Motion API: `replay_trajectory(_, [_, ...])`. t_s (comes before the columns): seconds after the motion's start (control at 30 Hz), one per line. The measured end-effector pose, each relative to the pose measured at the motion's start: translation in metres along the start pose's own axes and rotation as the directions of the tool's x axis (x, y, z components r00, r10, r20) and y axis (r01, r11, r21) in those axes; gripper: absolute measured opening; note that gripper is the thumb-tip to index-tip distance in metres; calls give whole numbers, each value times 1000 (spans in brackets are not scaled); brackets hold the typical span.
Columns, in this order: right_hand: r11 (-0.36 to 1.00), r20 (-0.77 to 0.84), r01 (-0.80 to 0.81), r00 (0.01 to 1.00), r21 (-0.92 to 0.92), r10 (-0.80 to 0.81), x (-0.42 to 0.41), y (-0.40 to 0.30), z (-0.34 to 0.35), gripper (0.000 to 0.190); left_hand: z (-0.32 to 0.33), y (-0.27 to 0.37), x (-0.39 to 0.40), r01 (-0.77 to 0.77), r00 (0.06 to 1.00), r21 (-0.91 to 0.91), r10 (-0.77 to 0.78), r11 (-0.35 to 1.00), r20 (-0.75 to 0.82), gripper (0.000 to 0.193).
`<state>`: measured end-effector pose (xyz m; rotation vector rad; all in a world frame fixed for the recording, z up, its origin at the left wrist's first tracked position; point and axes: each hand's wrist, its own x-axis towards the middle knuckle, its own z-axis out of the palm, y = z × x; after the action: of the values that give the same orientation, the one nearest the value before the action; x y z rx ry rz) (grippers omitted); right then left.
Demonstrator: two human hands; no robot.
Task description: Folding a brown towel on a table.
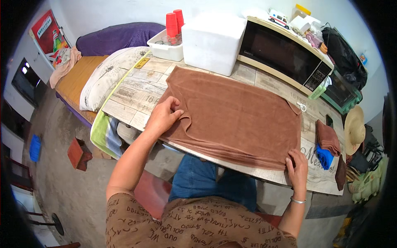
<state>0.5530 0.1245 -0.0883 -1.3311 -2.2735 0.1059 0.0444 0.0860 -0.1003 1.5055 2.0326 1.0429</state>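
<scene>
A large brown cloth, which looks like a towel, lies spread over the table before me, with a turned-back fold at its left side and bunched layers along the near edge. My left hand is at its left edge, thumb and index finger close together by the raised fold; whether they pinch the fabric is unclear. At the near right corner, my right hand touches the cloth with curled fingers. Its grip cannot be made out.
Along the table's back stand a white bin with red cups, a white box and a microwave oven. Folded brown cloth and a blue cloth lie right, near a white ring.
</scene>
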Motion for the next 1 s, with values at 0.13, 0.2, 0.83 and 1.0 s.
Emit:
replay_trajectory(0.13, [1000,-4,-2,1000,11,2,-2,1,0,21,-10,-11,2,265,964,-604,-210,752,162,51])
replay_trajectory(0.2, [1000,-3,-9,1000,24,9,-3,2,0,21,-21,-14,-1,316,945,-726,-267,611,188,54])
replay_trajectory(0.83, [1000,15,-31,999,3,31,-4,0,2,22,-74,-24,-40,335,938,-162,-313,928,146,37])
replay_trajectory(1.0, [1000,-3,-7,1000,-21,7,-3,-1,2,21,-81,-39,-39,271,939,-38,-255,962,231,39])
